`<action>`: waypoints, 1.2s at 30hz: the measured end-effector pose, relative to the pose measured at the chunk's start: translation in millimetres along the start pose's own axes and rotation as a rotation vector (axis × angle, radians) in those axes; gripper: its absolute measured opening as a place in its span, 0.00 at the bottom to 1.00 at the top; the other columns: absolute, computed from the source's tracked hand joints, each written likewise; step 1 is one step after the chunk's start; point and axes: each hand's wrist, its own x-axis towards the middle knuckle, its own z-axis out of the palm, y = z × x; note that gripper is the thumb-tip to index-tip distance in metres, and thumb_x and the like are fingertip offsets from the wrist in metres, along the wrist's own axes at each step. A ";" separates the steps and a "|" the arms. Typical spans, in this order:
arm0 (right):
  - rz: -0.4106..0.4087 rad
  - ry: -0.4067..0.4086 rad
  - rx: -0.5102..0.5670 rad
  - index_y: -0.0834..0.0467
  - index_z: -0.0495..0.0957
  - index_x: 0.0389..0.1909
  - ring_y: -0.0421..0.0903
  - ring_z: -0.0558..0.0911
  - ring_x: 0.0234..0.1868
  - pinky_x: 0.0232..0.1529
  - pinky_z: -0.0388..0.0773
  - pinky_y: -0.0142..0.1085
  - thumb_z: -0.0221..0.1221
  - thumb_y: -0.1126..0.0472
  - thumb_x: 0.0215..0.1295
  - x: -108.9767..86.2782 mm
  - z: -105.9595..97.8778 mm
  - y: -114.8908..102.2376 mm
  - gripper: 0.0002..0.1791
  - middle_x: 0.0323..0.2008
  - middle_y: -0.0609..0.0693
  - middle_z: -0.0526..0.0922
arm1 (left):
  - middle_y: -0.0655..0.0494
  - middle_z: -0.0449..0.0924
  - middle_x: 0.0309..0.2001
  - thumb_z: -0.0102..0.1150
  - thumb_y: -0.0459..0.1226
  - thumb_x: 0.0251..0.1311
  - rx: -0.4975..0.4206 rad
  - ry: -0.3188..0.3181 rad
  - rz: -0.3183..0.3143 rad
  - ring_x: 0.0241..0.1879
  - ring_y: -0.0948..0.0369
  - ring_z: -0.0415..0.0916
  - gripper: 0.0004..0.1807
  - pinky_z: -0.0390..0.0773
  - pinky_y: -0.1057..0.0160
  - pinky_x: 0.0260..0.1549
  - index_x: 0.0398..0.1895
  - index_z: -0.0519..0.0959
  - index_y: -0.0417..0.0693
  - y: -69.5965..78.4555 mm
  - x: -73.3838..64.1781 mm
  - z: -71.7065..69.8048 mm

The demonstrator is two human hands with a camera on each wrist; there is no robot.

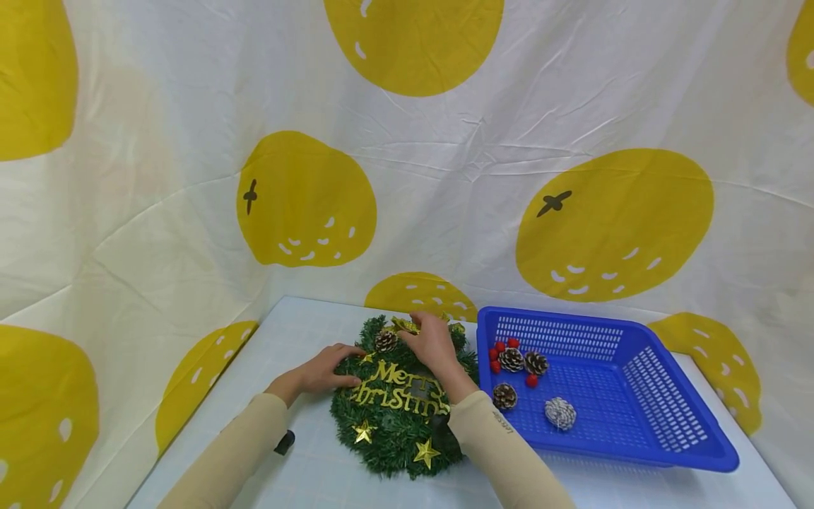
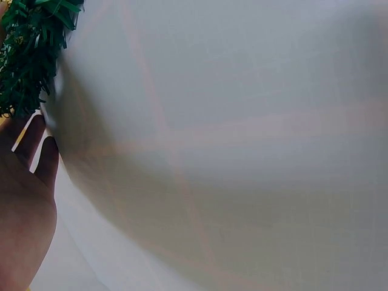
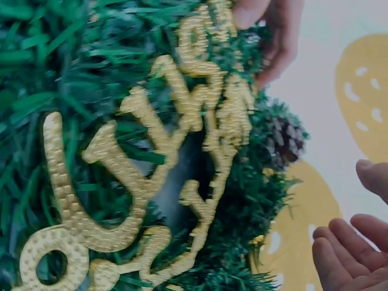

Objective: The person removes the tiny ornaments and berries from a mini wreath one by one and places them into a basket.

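Note:
A green Christmas wreath [image 1: 397,442] lies on the table, bearing gold "Merry Christmas" lettering [image 1: 400,399], gold stars [image 1: 427,453] and a brown pine cone [image 1: 384,341]. My left hand [image 1: 327,367] grips its left edge; the right wrist view shows the thumb at the front and fingers along the outer side. Over the wreath's far side is my right hand [image 1: 435,345], beside a gold bow [image 1: 403,325] that it partly covers. In the right wrist view, the right hand's fingers [image 3: 342,251] and thumb stand apart with nothing visible between them.
A blue basket [image 1: 636,417] stands right of the wreath. Inside are brown pine cones [image 1: 505,396], a white pine cone [image 1: 560,413] and several red berries [image 1: 531,380]. A small black object [image 1: 285,442] lies near the left sleeve. Patterned cloth [image 1: 432,212] hangs behind the table.

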 end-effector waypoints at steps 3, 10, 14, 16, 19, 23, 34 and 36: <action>0.002 0.007 0.003 0.63 0.74 0.62 0.58 0.78 0.56 0.50 0.77 0.51 0.65 0.56 0.65 0.7 4.4 1.7 0.27 0.56 0.61 0.79 | 0.41 0.65 0.65 0.60 0.55 0.63 -0.005 -0.002 -0.002 0.66 0.42 0.61 0.36 0.61 0.37 0.61 0.69 0.66 0.48 -0.2 0.2 -0.4; -0.017 0.011 -0.026 0.63 0.74 0.62 0.57 0.78 0.56 0.51 0.77 0.50 0.65 0.55 0.64 2.7 13.1 4.8 0.28 0.56 0.60 0.79 | 0.41 0.65 0.65 0.60 0.54 0.64 -0.004 -0.002 0.010 0.65 0.41 0.61 0.36 0.61 0.37 0.61 0.69 0.67 0.48 -0.1 0.0 -0.3; -0.027 0.009 -0.062 0.64 0.73 0.63 0.57 0.78 0.56 0.52 0.76 0.50 0.66 0.56 0.63 3.9 17.5 5.6 0.29 0.57 0.60 0.78 | 0.41 0.65 0.65 0.60 0.54 0.64 0.000 -0.001 0.006 0.65 0.41 0.61 0.35 0.61 0.37 0.61 0.70 0.66 0.48 0.4 -0.5 -1.2; -0.028 0.004 -0.077 0.64 0.73 0.63 0.58 0.77 0.57 0.52 0.76 0.51 0.67 0.57 0.63 4.0 19.2 5.3 0.30 0.57 0.60 0.78 | 0.40 0.65 0.65 0.60 0.54 0.64 0.002 0.000 0.007 0.65 0.41 0.61 0.35 0.61 0.36 0.61 0.70 0.66 0.47 0.9 -0.5 -1.6; -0.027 -0.007 -0.086 0.64 0.73 0.63 0.58 0.77 0.57 0.54 0.75 0.51 0.67 0.57 0.62 4.5 22.0 5.1 0.30 0.58 0.60 0.78 | 0.40 0.65 0.65 0.60 0.54 0.64 0.003 -0.002 0.009 0.65 0.40 0.61 0.35 0.61 0.36 0.60 0.70 0.66 0.47 1.6 -0.8 -1.7; -0.030 -0.024 -0.077 0.64 0.73 0.63 0.58 0.77 0.58 0.54 0.75 0.52 0.66 0.57 0.63 4.8 26.6 6.8 0.29 0.59 0.60 0.77 | 0.41 0.65 0.65 0.60 0.54 0.64 -0.004 -0.005 0.006 0.65 0.41 0.61 0.35 0.61 0.37 0.61 0.70 0.66 0.48 2.1 -1.2 -1.0; -0.040 -0.050 -0.064 0.64 0.73 0.62 0.58 0.77 0.57 0.52 0.76 0.52 0.65 0.56 0.65 3.7 40.3 9.7 0.28 0.57 0.60 0.78 | 0.42 0.65 0.65 0.60 0.53 0.64 -0.002 -0.007 0.002 0.65 0.42 0.62 0.35 0.62 0.38 0.61 0.69 0.67 0.47 3.2 -0.7 -2.5; -0.045 -0.056 -0.086 0.64 0.74 0.62 0.57 0.77 0.57 0.53 0.76 0.51 0.65 0.55 0.65 5.1 44.3 10.3 0.27 0.58 0.59 0.77 | 0.42 0.65 0.65 0.60 0.53 0.64 -0.004 -0.009 -0.003 0.65 0.42 0.61 0.35 0.62 0.38 0.61 0.70 0.66 0.47 3.6 -1.2 -2.5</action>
